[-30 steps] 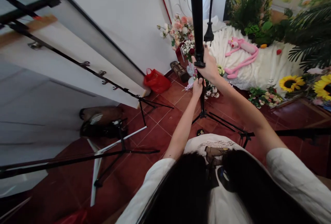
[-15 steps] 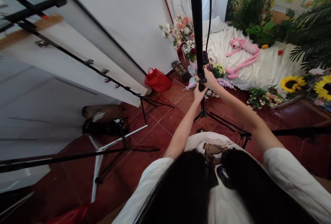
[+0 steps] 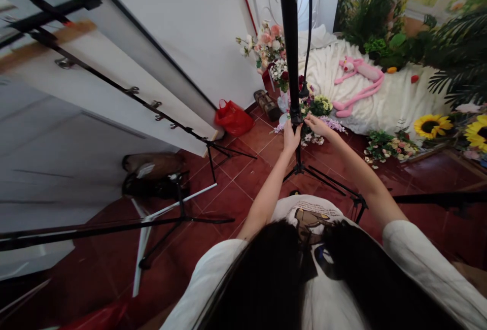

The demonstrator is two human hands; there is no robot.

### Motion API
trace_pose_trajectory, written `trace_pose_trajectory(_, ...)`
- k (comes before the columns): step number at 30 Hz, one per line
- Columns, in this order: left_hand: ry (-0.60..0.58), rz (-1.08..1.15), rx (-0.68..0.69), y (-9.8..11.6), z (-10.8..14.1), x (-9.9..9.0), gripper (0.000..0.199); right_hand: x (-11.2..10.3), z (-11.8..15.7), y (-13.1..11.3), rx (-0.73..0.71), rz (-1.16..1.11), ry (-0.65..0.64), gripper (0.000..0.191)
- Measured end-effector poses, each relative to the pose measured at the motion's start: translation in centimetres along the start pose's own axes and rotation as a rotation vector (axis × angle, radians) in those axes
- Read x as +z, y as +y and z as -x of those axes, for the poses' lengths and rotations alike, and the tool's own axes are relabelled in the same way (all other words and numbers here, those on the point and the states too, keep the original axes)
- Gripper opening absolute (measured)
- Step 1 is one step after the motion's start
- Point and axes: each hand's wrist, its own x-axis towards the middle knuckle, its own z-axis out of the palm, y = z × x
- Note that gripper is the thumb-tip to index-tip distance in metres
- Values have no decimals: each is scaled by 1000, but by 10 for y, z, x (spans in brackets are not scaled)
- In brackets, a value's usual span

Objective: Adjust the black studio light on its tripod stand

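A black light stand (image 3: 291, 61) rises upright in front of me, a dark fixture at its top cut off by the frame edge. My left hand (image 3: 291, 138) is closed around the pole just under its dark collar (image 3: 296, 116). On the collar's right side, my right hand (image 3: 317, 126) has its fingertips pinched together; whatever small part they hold is too small to make out. A black cable (image 3: 309, 30) hangs along the pole. Below my hands, the stand's spread legs (image 3: 299, 168) rest on the red tiled floor.
Left are a clipped backdrop stand (image 3: 133, 90), a red bag (image 3: 233, 118) and white tubes (image 3: 139, 259). Beyond the pole, a pink plush toy (image 3: 367, 71) lies on white cloth (image 3: 323, 71). Flowers (image 3: 272, 40) and sunflowers (image 3: 431, 126) surround it. Another black pole (image 3: 441, 198) crosses at right.
My right hand has shifted from around the pole's collar to a pinch at its right side, slightly lower. My left hand stays at the pole, turned a little more upright.
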Motion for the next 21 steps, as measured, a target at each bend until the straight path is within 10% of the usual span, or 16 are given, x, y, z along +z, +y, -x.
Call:
trace_pose_trajectory(11, -19, 136, -52, -6, 0, 4, 45, 16, -21, -23, 594, -288, 75, 13)
trace_pose_trajectory(21, -83, 127, -93, 5, 0, -6, 40, 39, 30, 15, 365, -815, -84, 41)
